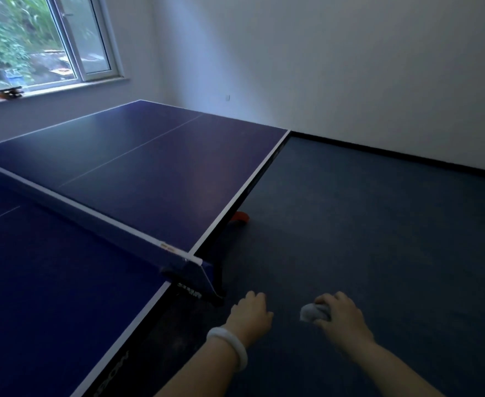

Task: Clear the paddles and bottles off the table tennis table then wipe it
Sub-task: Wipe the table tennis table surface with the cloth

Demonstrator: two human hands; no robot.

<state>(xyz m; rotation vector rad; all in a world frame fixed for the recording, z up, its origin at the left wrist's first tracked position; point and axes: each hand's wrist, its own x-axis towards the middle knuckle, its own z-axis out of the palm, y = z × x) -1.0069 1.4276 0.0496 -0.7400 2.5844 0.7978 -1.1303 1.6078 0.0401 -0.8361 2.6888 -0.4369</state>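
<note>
A dim white-walled room holds 1 blue table tennis table [149, 167] with 1 net [92, 216]. 2 hands hover beside it: right hand [341, 316] gripping 1 crumpled grey cloth [311, 312], left hand [249, 313] loosely curled, holding nothing.

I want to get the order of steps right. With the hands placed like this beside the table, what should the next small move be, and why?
Probably bring the right hand left over the table edge and set the cloth down to wipe. The visible tabletop shows no paddles or bottles, the cloth is already balled in that hand's grip, and both hands hang over the floor, off the table.
</note>
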